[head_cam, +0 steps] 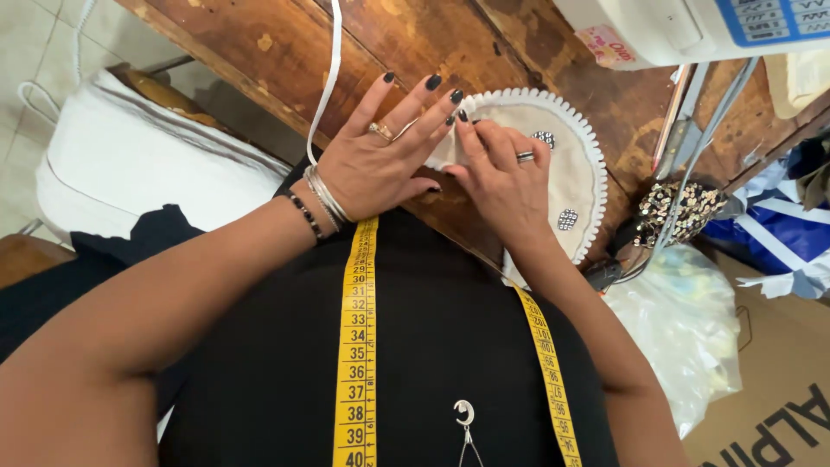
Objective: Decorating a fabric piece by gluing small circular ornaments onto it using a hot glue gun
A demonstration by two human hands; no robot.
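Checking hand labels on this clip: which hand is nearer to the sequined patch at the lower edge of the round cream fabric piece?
The right hand. It rests on the round cream fabric piece, just beside the sequined patch. The left hand lies farther off, at the piece's opposite edge.

The worn wooden table [259, 43] is showing scratched, patchy varnish; the cream cloth piece [575, 173] is looking matt, its white scalloped trim [596, 164] smooth.
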